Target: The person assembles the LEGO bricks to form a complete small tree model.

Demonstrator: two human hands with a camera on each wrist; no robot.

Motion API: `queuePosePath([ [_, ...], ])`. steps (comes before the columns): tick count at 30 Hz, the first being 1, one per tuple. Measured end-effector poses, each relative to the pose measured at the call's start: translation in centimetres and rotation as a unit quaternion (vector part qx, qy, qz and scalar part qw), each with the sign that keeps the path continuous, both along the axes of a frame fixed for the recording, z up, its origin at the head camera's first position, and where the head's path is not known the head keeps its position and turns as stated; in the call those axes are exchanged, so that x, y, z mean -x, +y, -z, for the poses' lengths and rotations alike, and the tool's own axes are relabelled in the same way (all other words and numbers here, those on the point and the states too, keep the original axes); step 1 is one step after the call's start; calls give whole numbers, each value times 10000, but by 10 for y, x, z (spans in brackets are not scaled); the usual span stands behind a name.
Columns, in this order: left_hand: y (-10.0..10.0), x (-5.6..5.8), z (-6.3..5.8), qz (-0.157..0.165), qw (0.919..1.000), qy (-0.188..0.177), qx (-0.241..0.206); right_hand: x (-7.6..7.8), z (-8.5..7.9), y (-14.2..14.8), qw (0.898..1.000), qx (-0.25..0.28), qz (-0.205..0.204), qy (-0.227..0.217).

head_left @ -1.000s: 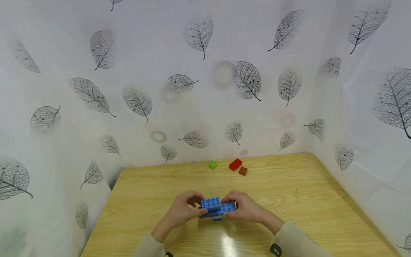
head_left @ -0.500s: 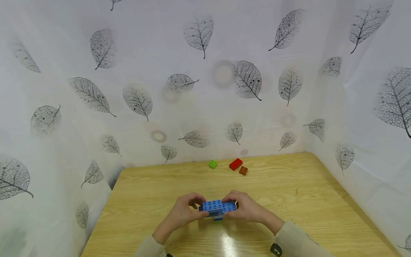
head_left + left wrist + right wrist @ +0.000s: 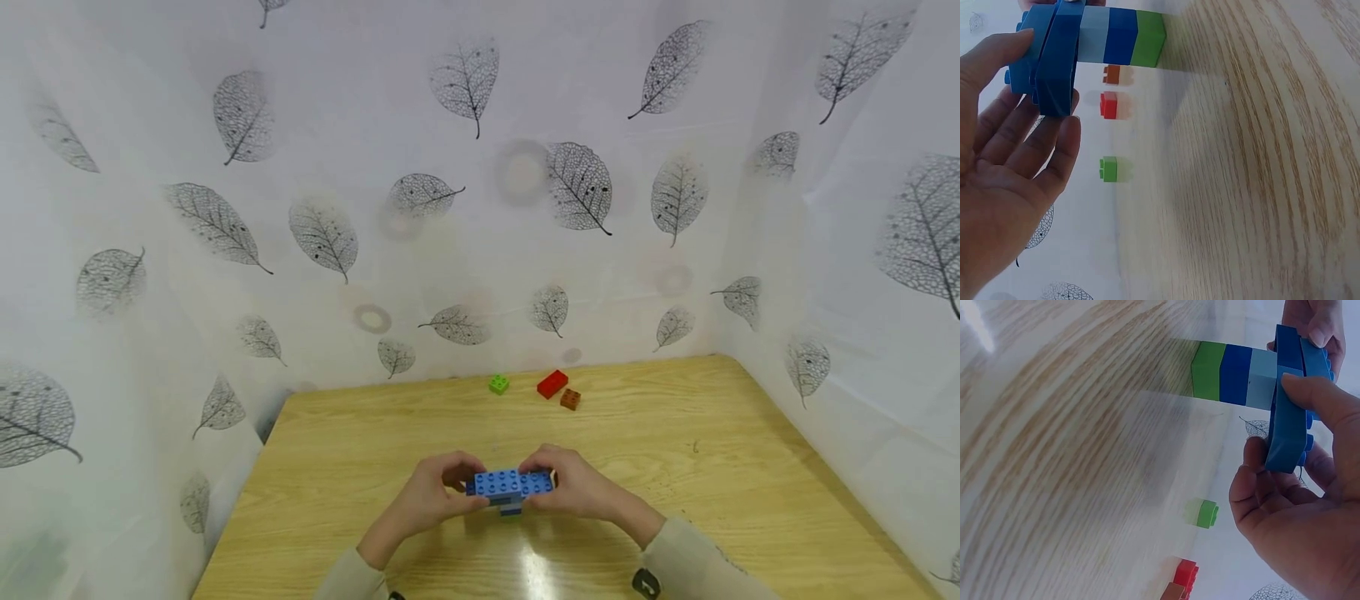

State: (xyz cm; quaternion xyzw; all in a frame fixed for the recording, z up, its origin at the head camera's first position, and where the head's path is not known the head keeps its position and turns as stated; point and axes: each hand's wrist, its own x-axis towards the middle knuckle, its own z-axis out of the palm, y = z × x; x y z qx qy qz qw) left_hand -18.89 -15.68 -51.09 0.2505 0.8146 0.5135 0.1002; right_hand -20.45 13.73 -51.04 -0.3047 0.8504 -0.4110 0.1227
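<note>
A small tower stands on the table: a green brick (image 3: 1149, 39) at the bottom, a dark blue brick (image 3: 1122, 36) and a pale blue brick (image 3: 1093, 34) above it. Two long blue bricks lie end to end across its top, the left one (image 3: 1057, 81) and the right one (image 3: 1288, 428). Over the left one sits another blue brick (image 3: 497, 482), studs up, with a narrow gap beneath it. My left hand (image 3: 437, 492) pinches this upper brick, thumb on the near side. With thumb and fingers my right hand (image 3: 573, 487) grips the right long brick.
At the back of the wooden table (image 3: 360, 425) lie a lime green brick (image 3: 498, 384), a red brick (image 3: 552, 384) and a brown brick (image 3: 571, 399). A white leaf-print curtain (image 3: 480, 250) rises behind the table and along both sides.
The upper blue brick in my left hand has moved slightly right and down, closer against the right long brick. My right hand has stayed nearly still on its brick.
</note>
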Motion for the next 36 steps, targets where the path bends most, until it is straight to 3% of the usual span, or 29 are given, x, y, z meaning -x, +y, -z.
queuePosePath([
  [13,0,1,-2,60,9999,-12,109,-8,-2,-10,9997,238,-24,111],
  [36,2,0,2,-116,9998,-150,54,-8,0,-10,9990,423,3,139],
])
